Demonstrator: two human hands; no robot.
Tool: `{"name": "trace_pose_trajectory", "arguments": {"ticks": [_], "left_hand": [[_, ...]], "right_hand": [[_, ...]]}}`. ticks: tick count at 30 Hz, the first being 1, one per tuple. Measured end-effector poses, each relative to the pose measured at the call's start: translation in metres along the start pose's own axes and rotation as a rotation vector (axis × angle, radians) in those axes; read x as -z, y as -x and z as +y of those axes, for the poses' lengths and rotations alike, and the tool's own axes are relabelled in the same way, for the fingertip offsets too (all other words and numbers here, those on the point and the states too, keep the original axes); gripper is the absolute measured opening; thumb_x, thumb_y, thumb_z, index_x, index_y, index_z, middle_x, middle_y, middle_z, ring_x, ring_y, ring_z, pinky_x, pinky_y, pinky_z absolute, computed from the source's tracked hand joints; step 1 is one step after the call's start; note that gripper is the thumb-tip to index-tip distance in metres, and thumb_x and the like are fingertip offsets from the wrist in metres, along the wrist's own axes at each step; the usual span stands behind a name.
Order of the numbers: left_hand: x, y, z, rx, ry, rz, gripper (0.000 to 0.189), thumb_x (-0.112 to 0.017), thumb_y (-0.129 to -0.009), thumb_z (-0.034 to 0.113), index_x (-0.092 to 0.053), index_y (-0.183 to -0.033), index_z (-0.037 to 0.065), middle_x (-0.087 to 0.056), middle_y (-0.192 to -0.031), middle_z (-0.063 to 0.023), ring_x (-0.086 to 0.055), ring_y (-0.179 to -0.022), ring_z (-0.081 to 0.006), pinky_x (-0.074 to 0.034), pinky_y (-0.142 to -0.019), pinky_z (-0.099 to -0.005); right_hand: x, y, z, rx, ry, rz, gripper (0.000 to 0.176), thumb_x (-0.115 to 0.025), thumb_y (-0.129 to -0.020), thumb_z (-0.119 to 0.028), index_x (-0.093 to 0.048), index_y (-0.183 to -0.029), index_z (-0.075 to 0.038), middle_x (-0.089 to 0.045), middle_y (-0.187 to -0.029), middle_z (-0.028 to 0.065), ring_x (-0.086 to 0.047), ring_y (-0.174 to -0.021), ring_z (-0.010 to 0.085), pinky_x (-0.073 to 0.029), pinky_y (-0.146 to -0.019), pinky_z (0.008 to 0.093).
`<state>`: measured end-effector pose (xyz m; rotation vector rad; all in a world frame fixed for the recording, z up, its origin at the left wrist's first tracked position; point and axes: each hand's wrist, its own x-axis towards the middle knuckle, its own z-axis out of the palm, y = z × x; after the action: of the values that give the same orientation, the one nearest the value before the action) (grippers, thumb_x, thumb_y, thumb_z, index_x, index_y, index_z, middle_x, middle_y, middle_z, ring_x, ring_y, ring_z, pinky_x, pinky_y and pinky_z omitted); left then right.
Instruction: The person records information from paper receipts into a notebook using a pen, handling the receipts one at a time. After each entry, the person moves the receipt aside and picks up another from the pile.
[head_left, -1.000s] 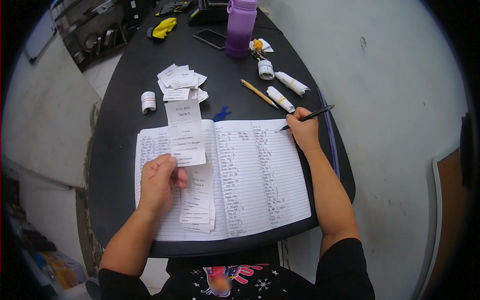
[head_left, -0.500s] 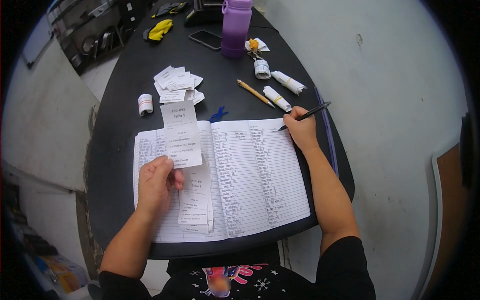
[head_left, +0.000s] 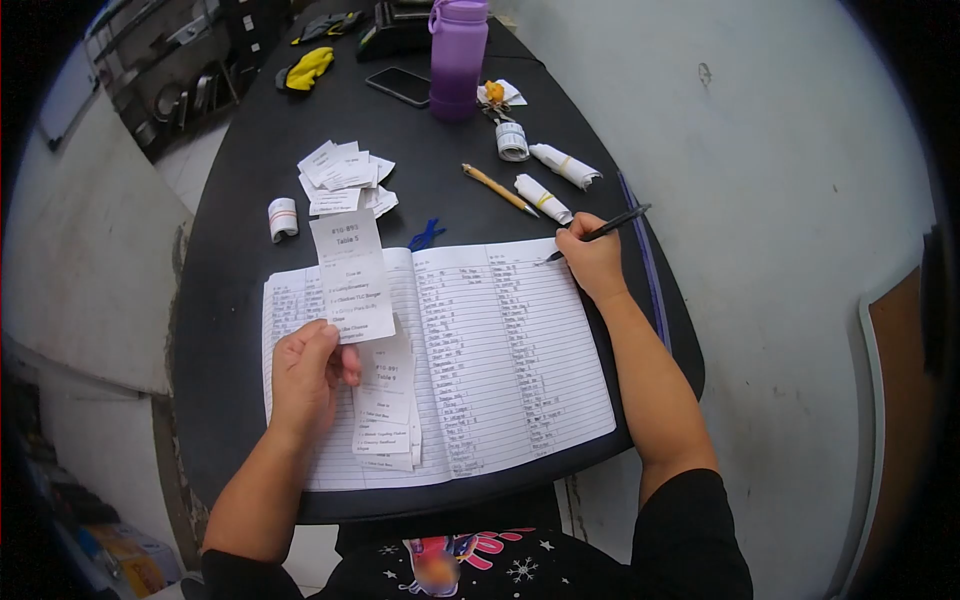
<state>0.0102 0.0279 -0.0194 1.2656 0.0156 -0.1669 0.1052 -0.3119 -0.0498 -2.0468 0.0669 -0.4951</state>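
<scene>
A lined notebook point(head_left: 580, 350) lies open before me, its pages filled with handwritten columns. My left hand point(head_left: 308, 375) is closed on a printed order slip point(head_left: 353, 275), pinched between thumb and fingers above the left page. More slips point(head_left: 382, 400) lie overlapped on that page, just right of the hand. In my right hand point(head_left: 592, 258) is a black pen point(head_left: 615, 222), its tip at the top of the right page's right column. A purple-blue ribbon point(head_left: 427, 235) shows at the notebook's top edge.
Beyond the notebook are a heap of slips point(head_left: 345, 175), a rolled paper point(head_left: 283, 219), more rolls point(head_left: 543, 198), a wooden pen point(head_left: 500, 190), a purple bottle point(head_left: 459, 65), a phone point(head_left: 400, 86) and a yellow-black glove point(head_left: 306, 70). A wall point(head_left: 720, 160) stands close on the right.
The view has shifted slightly, so the table's items appear a little further left. My left hand still holds the slip, and the pen stays at the right page's top.
</scene>
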Motion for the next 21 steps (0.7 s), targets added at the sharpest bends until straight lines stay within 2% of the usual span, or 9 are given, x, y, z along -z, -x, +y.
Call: {"name": "trace_pose_trajectory", "arguments": {"ticks": [7, 10, 13, 16, 21], "left_hand": [[-0.0013, 0.0001, -0.0016, -0.002, 0.006, 0.025, 0.025, -0.043, -0.092, 0.018, -0.058, -0.081, 0.0, -0.055, -0.059, -0.005, -0.048, -0.048, -0.0101, -0.042, -0.048, -0.0235], [0.0026, 0.0004, -0.0001, 0.012, 0.015, -0.028, 0.025, -0.043, -0.092, 0.016, -0.057, -0.078, 0.0, -0.057, -0.064, -0.0071, -0.05, -0.053, -0.0111, -0.044, -0.055, -0.0242], [0.0033, 0.0007, 0.0009, 0.026, -0.003, -0.014, 0.025, -0.043, -0.092, 0.015, -0.056, -0.078, 0.0, -0.057, -0.064, -0.0072, -0.05, -0.053, -0.0117, -0.044, -0.055, -0.0244], [0.0036, 0.0004, -0.001, 0.017, -0.005, -0.01, 0.025, -0.042, -0.092, 0.015, -0.056, -0.078, 0.0, -0.056, -0.064, -0.0073, -0.049, -0.053, -0.0121, -0.044, -0.055, -0.0245], [0.0025, 0.0008, 0.0005, 0.004, -0.014, -0.018, 0.025, -0.042, -0.092, 0.015, -0.056, -0.078, 0.0, -0.056, -0.064, -0.0071, -0.049, -0.052, -0.0119, -0.044, -0.054, -0.0246]], "right_hand": [[0.0007, -0.0015, 0.0049, 0.016, 0.039, 0.003, 0.029, -0.06, -0.075, -0.004, -0.041, -0.054, -0.005, -0.044, -0.049, -0.0016, -0.042, -0.045, 0.0052, -0.033, -0.042, 0.0234], [0.0004, -0.0002, 0.0012, 0.006, 0.001, 0.02, 0.028, -0.06, -0.074, -0.004, -0.041, -0.053, -0.005, -0.044, -0.049, -0.0014, -0.042, -0.045, 0.0054, -0.034, -0.043, 0.0234], [0.0022, -0.0003, 0.0022, -0.013, -0.024, 0.055, 0.028, -0.06, -0.073, -0.004, -0.041, -0.053, -0.005, -0.044, -0.05, -0.0011, -0.042, -0.045, 0.0058, -0.034, -0.043, 0.0233], [0.0016, 0.0014, -0.0036, -0.019, 0.01, 0.03, 0.023, -0.059, -0.069, -0.008, -0.043, -0.054, -0.003, -0.041, -0.049, 0.0015, -0.04, -0.05, 0.0083, -0.033, -0.048, 0.0286], [0.0052, -0.0003, 0.0048, -0.062, -0.031, 0.059, 0.022, -0.059, -0.068, -0.008, -0.044, -0.054, -0.002, -0.042, -0.049, 0.0021, -0.041, -0.05, 0.0089, -0.033, -0.048, 0.0287]]}}
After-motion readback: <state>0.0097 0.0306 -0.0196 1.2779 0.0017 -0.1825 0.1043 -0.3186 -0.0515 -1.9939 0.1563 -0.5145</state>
